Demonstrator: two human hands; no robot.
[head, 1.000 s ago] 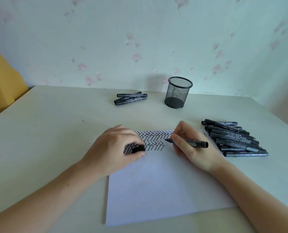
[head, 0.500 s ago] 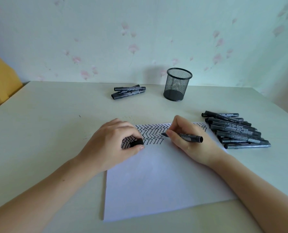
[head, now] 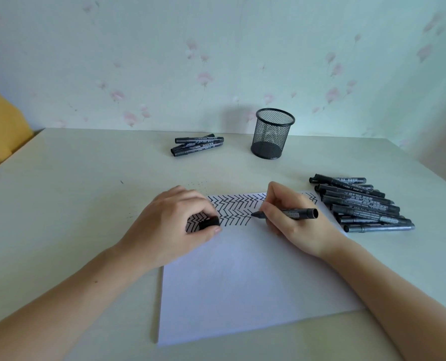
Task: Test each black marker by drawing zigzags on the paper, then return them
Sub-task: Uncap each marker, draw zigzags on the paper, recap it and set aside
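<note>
— Head view had the paper (head: 242,282) as the anchor. Where was the marker (head: 287,213)?
— Over the paper's far right part, lying nearly flat, its tip pointing left at the end of the lower row of zigzags (head: 232,208). The right hand (head: 295,220) pinched it: thumb and forefinger curled round the barrel just behind the tip, the rest of the barrel running back across the hand. I could not tell whether the tip touched the sheet.
— And the other hand?
— The left hand (head: 169,225) rested on the paper's far left corner, fingers curled, pinching the cap (head: 209,222) between thumb and fingertips, right over the zigzags.
— What could have gone wrong?
— I'd guess smearing — the left hand sat on fresh ink. The sheet might also have slid if that hand lifted mid-stroke. And the pile of markers (head: 360,204) lay just beside the paper's right edge, close to the right wrist; a wide stroke could have knocked it.
— Anything beyond the paper?
— A mesh cup (head: 272,134), and left of it a few markers (head: 197,145).
</note>
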